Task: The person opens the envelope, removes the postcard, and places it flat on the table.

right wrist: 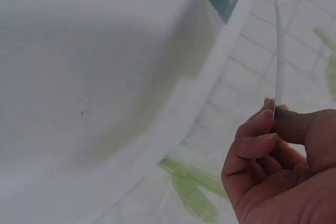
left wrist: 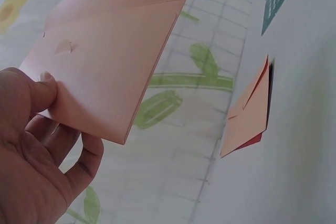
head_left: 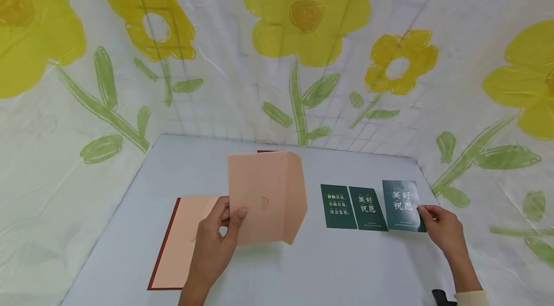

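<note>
L hand (head_left: 216, 246) grips env. (head_left: 261, 195) L edge, R hand (head_left: 446, 231) pinches green card (head_left: 402, 210) rt. edge.

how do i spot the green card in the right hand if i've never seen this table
Start at the pale table, then find the right hand at its right side. The green card is pinched there by its edge. Unlike its two green neighbours, lying flat, it is held up off the table.

Table (head_left: 337, 267): pale, flat
Curtain (head_left: 225, 80): whitish, creased, behind the table and along both sides (a faint grid (right wrist: 262, 43) shows on it)
Flowers (head_left: 306, 15): yellow, large and small, on green stems (head_left: 296, 99)
</note>
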`<state>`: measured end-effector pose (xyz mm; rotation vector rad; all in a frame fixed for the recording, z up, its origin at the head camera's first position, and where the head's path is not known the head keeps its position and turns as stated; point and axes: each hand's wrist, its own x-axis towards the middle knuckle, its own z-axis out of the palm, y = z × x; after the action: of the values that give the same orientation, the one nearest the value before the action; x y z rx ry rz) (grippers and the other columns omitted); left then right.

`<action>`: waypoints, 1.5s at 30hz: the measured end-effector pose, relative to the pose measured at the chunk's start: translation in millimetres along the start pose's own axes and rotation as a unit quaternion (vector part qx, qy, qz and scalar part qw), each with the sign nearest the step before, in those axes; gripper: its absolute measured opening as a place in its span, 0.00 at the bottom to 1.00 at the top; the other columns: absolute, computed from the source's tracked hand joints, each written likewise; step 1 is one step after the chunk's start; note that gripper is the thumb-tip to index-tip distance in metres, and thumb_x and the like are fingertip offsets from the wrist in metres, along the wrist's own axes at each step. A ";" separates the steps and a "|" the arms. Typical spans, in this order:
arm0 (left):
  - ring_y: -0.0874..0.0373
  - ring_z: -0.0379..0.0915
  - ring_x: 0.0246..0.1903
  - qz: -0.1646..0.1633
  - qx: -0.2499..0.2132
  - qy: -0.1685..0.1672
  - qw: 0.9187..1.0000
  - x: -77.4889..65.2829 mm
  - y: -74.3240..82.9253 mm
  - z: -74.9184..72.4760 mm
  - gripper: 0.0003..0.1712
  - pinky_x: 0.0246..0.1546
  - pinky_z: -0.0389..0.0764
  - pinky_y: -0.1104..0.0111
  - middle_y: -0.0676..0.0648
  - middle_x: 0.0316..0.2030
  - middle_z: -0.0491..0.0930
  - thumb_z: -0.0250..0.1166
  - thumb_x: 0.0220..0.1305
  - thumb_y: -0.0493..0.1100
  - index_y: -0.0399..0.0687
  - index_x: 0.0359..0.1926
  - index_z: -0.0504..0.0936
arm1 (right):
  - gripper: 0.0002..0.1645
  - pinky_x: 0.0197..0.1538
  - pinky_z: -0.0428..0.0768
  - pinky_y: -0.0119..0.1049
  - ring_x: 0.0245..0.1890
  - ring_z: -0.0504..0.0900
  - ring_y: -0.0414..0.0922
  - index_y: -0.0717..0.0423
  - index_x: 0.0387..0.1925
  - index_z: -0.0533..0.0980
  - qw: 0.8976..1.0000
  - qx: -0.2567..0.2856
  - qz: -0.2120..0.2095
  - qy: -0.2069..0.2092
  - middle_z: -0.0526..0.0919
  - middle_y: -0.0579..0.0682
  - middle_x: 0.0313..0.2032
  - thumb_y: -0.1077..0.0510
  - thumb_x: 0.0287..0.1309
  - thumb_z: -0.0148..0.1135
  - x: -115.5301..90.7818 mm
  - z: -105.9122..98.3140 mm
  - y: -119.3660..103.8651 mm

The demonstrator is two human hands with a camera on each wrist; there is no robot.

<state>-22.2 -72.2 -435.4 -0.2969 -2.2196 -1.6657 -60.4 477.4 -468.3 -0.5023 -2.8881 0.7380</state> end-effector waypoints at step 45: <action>0.62 0.87 0.35 -0.003 0.015 0.007 1.000 -0.5 -1.9 -1.5 0.07 0.37 0.85 0.70 0.62 0.39 0.90 0.66 0.76 0.40 0.55 0.51 0.80 | 0.25 0.30 0.76 0.41 0.33 0.82 0.54 0.76 0.49 0.79 0.991 -0.087 0.019 -0.104 0.85 0.67 0.38 0.52 0.75 0.61 40.8 23.9 25.6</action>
<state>-22.2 -74.2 -436.9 -0.2709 -2.2356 -1.6316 -96.0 502.0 -500.3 -0.5307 -3.1642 0.5782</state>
